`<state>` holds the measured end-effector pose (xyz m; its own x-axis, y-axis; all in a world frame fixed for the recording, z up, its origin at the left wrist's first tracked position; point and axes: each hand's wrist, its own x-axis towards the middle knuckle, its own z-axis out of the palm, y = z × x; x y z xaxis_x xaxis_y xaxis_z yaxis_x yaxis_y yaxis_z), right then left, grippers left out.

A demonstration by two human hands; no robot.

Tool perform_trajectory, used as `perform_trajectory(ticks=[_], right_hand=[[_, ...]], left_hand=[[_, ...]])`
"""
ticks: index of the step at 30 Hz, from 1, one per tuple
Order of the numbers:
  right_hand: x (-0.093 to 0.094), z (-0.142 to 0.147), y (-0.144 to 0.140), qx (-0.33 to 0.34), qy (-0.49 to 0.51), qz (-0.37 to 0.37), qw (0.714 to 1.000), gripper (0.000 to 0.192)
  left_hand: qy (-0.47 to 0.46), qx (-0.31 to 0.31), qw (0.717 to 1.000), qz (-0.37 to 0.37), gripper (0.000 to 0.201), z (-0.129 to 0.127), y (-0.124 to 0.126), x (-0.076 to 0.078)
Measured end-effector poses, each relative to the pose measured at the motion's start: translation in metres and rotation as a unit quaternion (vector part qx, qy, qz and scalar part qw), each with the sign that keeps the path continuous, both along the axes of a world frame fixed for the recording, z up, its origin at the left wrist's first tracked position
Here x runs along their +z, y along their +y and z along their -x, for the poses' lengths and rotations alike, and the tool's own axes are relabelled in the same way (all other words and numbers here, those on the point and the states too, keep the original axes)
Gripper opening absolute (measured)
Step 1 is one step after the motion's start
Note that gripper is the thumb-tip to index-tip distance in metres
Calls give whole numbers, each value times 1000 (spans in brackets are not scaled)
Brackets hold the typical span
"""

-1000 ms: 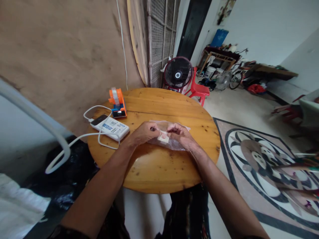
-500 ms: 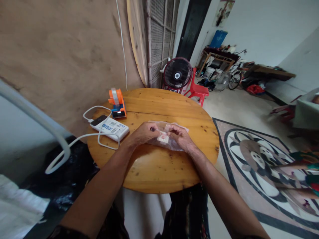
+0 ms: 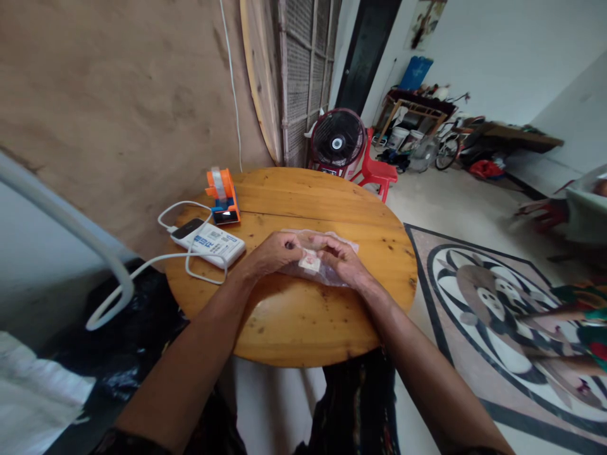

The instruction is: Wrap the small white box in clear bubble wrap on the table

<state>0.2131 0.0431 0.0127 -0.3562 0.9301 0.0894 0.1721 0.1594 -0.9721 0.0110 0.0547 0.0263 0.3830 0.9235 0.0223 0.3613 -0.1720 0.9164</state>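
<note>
On the round wooden table (image 3: 303, 328) lies a clear, crinkled plastic bag (image 3: 327, 276) with a small white label (image 3: 310, 262) marked in red. My left hand (image 3: 277, 253) is closed at the bag's left side, thumb and fingertips pinching at the label's upper left edge. From the right, my right hand (image 3: 342, 258) curls over the bag, its thumb and index finger meeting by the label's upper right edge. Both forearms rest near the table's front. What the bag contains, if anything, is hidden by the hands and the plastic's shine.
An orange and blue tape dispenser (image 3: 224, 196) stands at the table's back left. Nearer is a white power bank (image 3: 208, 243) with a looping white cable (image 3: 164, 256). Beyond the table are a fan (image 3: 337, 144) and a red plastic chair (image 3: 377, 169). Another person's legs (image 3: 554, 341) show at right.
My right fingers have shifted slightly over the plastic near the label. My left hand stays where it was, and the bag has barely moved.
</note>
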Motion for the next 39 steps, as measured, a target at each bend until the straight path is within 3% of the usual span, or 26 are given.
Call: perform_trajectory(ticks=[10,17,24,29,32,39], right_hand=[[-7,-4,5,11,-48,-87,995,26],[-12,-4,10,19,-52,-124,991,31],[-9,-4,7,0,-62,-85,994,53],[-10,-4,8,0,-68,-69,995,56],[-10,-4,9,-2,-74,-93,993,52],[-12,-4,12,-16,-58,-169,984,42]], left_hand=[[17,10,999,28,27,0,-2,8],[47,-10,996,69,23,4,-7,19],[80,73,994,28,25,4,-15,8],[131,136,982,-13,27,-2,-25,5],[162,161,973,-21,26,-6,-28,7],[203,189,960,46,27,-7,-24,11]])
